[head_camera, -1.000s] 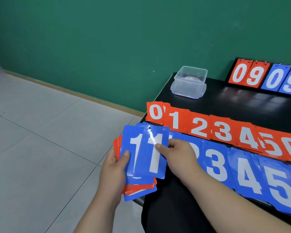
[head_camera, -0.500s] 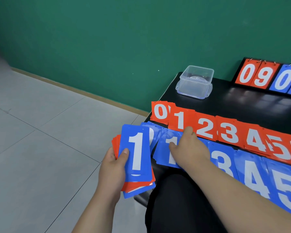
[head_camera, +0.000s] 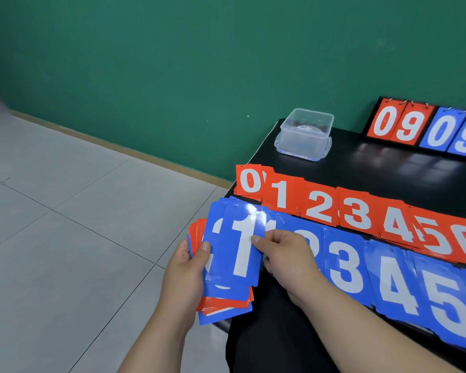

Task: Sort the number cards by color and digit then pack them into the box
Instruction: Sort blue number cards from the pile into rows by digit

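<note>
Left hand [head_camera: 184, 267]: at 7 o'clock of the view, it grips the stack of cards [head_camera: 226, 313] from below, with the thumb laid on the front face
Stack of cards: red and blue mixed, a little fanned, held beside the table edge and over the tiled floor [head_camera: 65, 238]
Right hand [head_camera: 285, 254]: just at 3 o'clock from the left one, thumb and forefinger pinch the right edge of the blue 1 card [head_camera: 240, 265]
Blue 1 card: upright on top of the stack, glare on its upper part; the blue card under it shows only part of a digit, which one I cannot tell
Red row [head_camera: 320, 208]: on the black table [head_camera: 361, 162], at 1 to 3 o'clock from the hands, overlapping piles 0 to 6
Blue row [head_camera: 345, 265]: nearer row, at 3 to 4 o'clock; the 2 partly behind the right hand, then 3, 4, 5
Box [head_camera: 304, 135]: clear plastic, open, at 1 o'clock, near the far left table corner, well apart from the rows
Scoreboard [head_camera: 425, 130]: at 2 o'clock, at the far table edge, shows red 0 9 and blue 0 9
</note>
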